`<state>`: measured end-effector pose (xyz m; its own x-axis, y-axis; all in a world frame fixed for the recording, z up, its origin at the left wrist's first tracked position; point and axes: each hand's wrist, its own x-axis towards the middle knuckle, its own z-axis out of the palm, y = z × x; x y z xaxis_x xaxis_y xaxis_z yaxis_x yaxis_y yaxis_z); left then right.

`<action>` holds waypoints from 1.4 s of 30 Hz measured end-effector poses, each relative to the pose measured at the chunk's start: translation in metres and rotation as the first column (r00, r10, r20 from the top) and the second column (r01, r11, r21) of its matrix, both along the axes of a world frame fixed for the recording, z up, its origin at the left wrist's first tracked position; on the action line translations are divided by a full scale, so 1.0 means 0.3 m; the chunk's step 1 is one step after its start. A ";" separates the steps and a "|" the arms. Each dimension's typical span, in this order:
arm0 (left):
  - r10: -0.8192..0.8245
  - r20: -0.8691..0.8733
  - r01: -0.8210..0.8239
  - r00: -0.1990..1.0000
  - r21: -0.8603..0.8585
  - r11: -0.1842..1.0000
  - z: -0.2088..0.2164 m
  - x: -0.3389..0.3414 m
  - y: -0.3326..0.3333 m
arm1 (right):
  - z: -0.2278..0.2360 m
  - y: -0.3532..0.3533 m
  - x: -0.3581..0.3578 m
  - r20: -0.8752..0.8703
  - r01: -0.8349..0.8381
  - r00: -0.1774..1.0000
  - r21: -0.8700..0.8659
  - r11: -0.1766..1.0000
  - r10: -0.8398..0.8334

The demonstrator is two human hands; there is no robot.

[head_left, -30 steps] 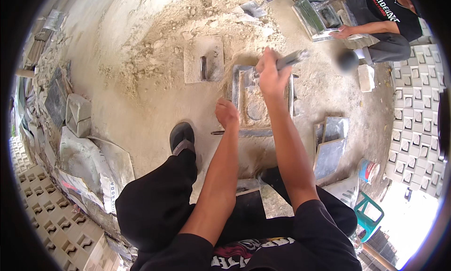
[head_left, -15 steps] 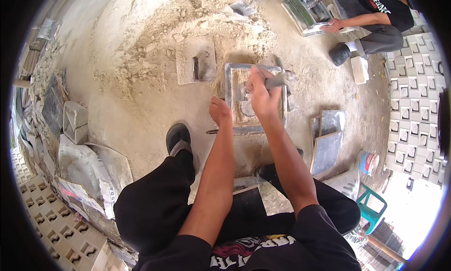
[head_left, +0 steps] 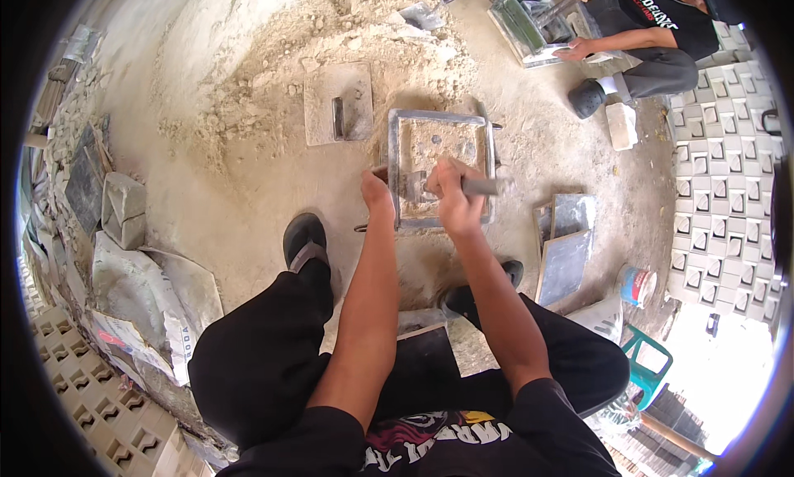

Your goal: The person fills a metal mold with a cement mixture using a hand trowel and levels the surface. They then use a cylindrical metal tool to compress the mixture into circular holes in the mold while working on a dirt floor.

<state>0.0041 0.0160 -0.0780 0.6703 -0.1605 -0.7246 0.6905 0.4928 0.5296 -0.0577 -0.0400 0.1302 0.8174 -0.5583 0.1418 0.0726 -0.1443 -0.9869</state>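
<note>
On the ground before me lies a rectangular metal mould frame filled with pale, crumbly sand-like mix, with a few round dents pressed into it. My left hand is closed on the frame's left side; its fingertips are partly hidden. In my right hand, fingers wrapped round it, is a short, thick hammer-like tool. The tool lies sideways low over the mix, its grey head toward the frame's left side and blurred by motion. Left of the frame lies a flat, dusty plate with a handle.
A heap of loose mix spreads beyond the frame, with a trowel on it. At far right a person handles another mould. Flat boards, a bucket, a green stool and stacked blocks stand right.
My right hand has come nearer to me with the tool, from the frame's middle to its near half, uncovering dents in the mix. My left hand stays at the frame's left side.
</note>
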 end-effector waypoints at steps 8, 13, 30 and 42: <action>0.015 0.000 -0.015 1.000 0.171 0.985 -0.022 -0.016 -0.015 | 0.025 0.018 -0.081 -0.089 -0.025 0.996 0.004 1.000 0.026; 0.050 0.019 -0.052 0.999 0.159 0.986 -0.030 -0.001 0.019 | 0.058 0.064 -0.062 -0.029 0.031 0.999 0.119 0.992 -0.028; 0.061 0.022 -0.064 0.998 0.190 0.980 -0.031 -0.015 0.007 | 0.066 0.071 0.012 0.044 0.057 0.997 0.140 0.989 -0.064; 0.086 0.010 -0.086 0.996 0.184 0.979 -0.045 -0.012 -0.008 | 0.004 0.064 0.024 -0.034 -0.007 0.999 -0.059 0.998 0.005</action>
